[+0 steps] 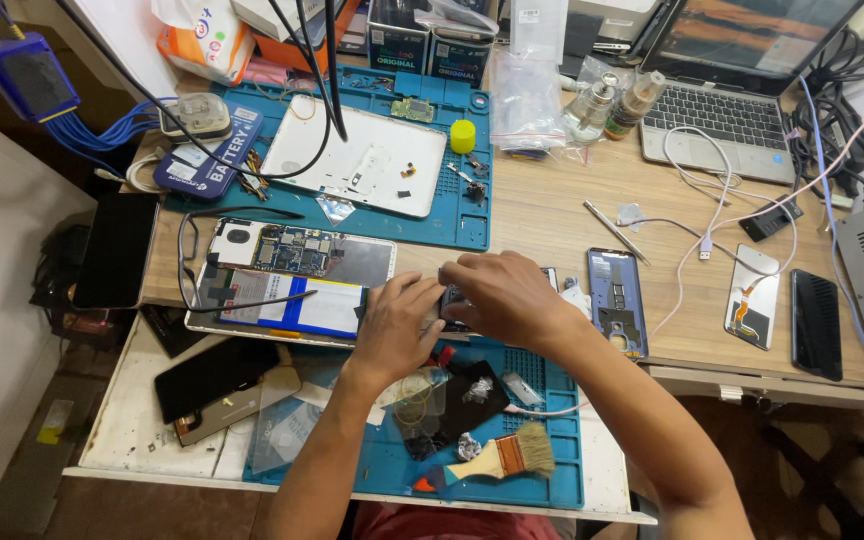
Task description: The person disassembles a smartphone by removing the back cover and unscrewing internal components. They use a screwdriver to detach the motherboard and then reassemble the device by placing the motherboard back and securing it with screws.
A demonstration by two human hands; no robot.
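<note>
Beside the opened tablet (292, 280), both hands grip a phone (452, 300)

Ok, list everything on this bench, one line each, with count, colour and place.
phone: one, dark, held under both hands at bench centre
opened tablet: one, white battery and blue board showing, left of the hands
back cover: one, white, on the far mat
mats: two, teal, one far, one near
cap: one, yellow, far mat
brush: one, wooden handle, near mat
phone frame: one, blue, right of the hands
screens: two at right, one white-backed, one black
laptop: one, silver, far right
bottles: two, clear, beside laptop
black phone: one, far left
left hand: on the phone
right hand: on the phone
</note>
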